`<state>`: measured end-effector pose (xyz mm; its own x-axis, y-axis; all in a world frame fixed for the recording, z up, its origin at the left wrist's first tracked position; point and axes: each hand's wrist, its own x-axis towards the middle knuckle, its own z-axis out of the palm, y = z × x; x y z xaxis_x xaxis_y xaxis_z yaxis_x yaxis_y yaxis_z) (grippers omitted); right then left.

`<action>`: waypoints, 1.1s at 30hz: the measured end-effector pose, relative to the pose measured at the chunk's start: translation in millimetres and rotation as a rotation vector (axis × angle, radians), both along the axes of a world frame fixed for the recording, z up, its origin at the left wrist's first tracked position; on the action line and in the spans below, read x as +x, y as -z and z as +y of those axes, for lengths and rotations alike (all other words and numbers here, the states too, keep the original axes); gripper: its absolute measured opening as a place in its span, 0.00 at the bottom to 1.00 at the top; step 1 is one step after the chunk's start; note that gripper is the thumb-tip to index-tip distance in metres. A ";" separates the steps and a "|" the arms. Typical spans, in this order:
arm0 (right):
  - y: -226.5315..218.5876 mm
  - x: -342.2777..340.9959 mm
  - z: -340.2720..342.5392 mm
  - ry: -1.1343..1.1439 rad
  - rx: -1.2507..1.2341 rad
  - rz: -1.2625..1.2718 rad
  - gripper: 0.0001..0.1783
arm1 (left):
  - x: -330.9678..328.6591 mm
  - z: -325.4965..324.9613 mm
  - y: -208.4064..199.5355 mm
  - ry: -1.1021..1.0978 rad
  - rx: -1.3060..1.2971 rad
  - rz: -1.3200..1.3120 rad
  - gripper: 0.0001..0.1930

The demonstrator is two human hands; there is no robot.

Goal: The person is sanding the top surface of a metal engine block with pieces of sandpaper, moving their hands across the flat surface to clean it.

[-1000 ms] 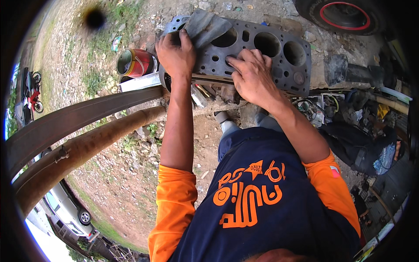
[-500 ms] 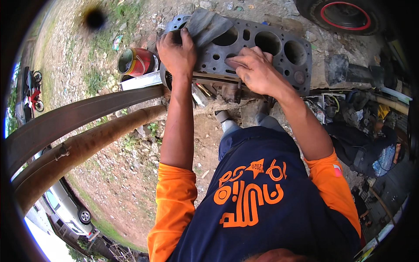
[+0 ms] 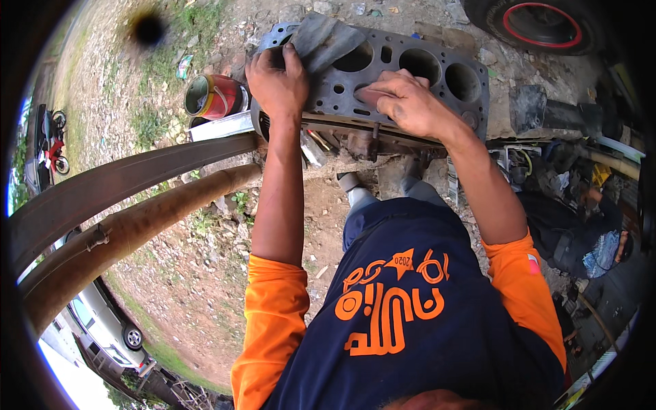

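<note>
A grey metal engine block [image 3: 324,80] lies in front of me, its flat top face up, with large round bores and smaller holes. My left hand [image 3: 279,85] is braced on its left end, fingers curled over the bore there. Beside that thumb, a crumpled dark grey sheet [image 3: 329,42], cloth or worn abrasive paper, lies over part of the block. My right hand [image 3: 413,102] pinches a reddish-brown flat piece [image 3: 369,96], which looks like sandpaper, against the top face near the front edge. The fingers partly cover this piece.
A red and yellow bucket [image 3: 222,97] stands left of the block. A tyre with a red-ringed rim [image 3: 540,26] is at the far right. A metal beam [image 3: 137,167] and a rusty pipe [image 3: 143,222] reach in from the left. Dark clutter lies to the right.
My right hand has shifted slightly right along the block with the reddish-brown piece, and its forearm has swung outward. My left hand and the grey sheet have stayed in place.
</note>
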<state>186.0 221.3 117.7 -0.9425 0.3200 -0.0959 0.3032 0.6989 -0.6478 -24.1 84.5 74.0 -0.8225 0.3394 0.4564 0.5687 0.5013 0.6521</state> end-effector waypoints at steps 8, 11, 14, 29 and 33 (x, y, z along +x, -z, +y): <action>-1.3 -0.8 -3.6 -0.035 0.089 -0.031 0.22 | 2.6 0.9 -4.4 0.005 0.024 -0.041 0.17; -8.0 0.5 0.3 -0.104 0.061 -0.059 0.22 | 2.2 1.5 -1.1 0.005 0.054 -0.058 0.17; -9.8 -3.3 6.5 -0.056 0.004 -0.046 0.22 | -1.0 1.8 -0.3 -0.012 0.039 0.086 0.17; -21.6 -8.7 14.4 -0.235 0.100 -0.193 0.23 | 1.1 0.2 -2.7 0.010 0.022 -0.040 0.18; -40.7 -10.5 28.9 -0.299 0.059 -0.289 0.23 | -1.1 -1.2 -0.4 0.004 -0.004 -0.025 0.18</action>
<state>175.5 250.2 158.4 -0.9318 0.0488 -0.3596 0.2443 0.8171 -0.5222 -25.1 83.3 74.4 -0.8325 0.3440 0.4343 0.5539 0.5016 0.6645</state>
